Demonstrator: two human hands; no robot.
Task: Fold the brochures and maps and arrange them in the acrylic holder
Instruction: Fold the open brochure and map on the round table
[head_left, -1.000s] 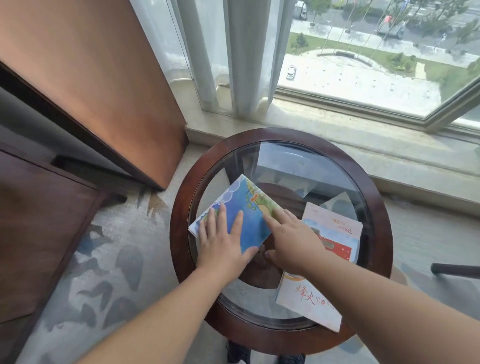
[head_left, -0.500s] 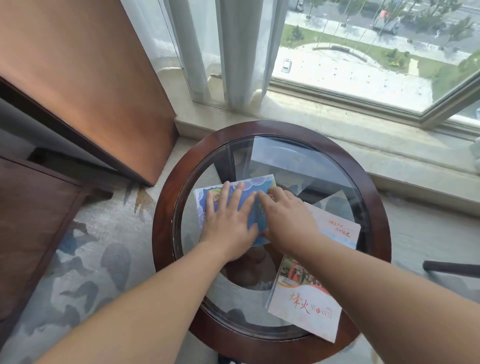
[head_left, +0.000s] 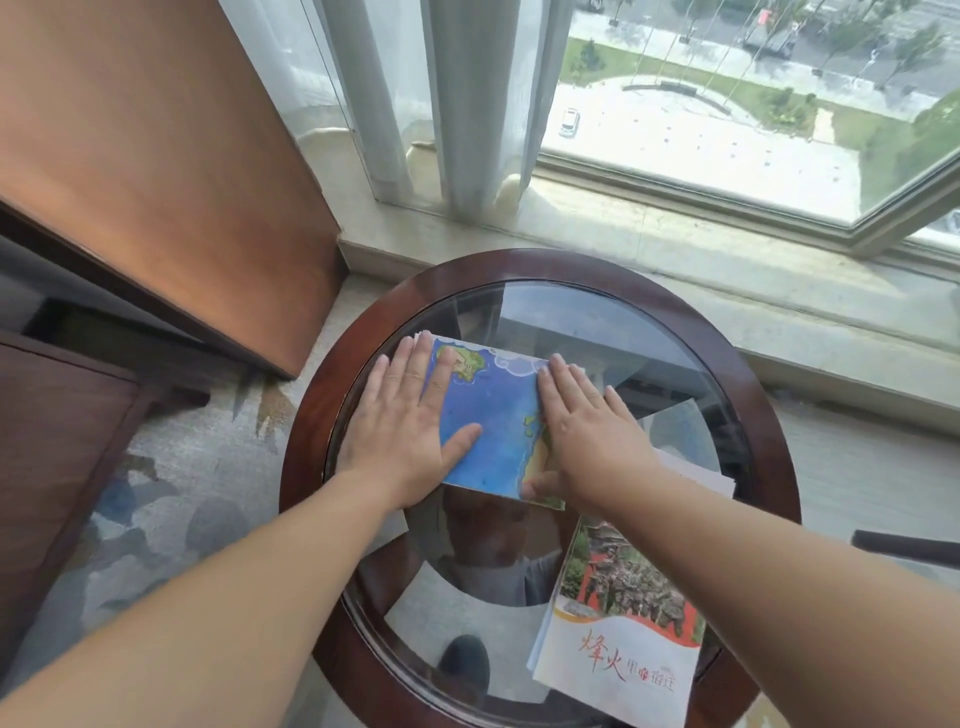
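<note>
A folded blue map (head_left: 488, 415) lies flat on the glass of the round table (head_left: 306, 441), toward the table's far-left part. The left hand (head_left: 400, 431) presses on the map's left edge with its fingers straight and spread, gripping nothing. The right hand (head_left: 582, 441) presses on its right edge, also flat with its fingers extended. A brochure (head_left: 623, 649) with red lettering lies at the table's near-right rim, partly under the right forearm. Beyond the table hangs a curtain (head_left: 467, 104).
</note>
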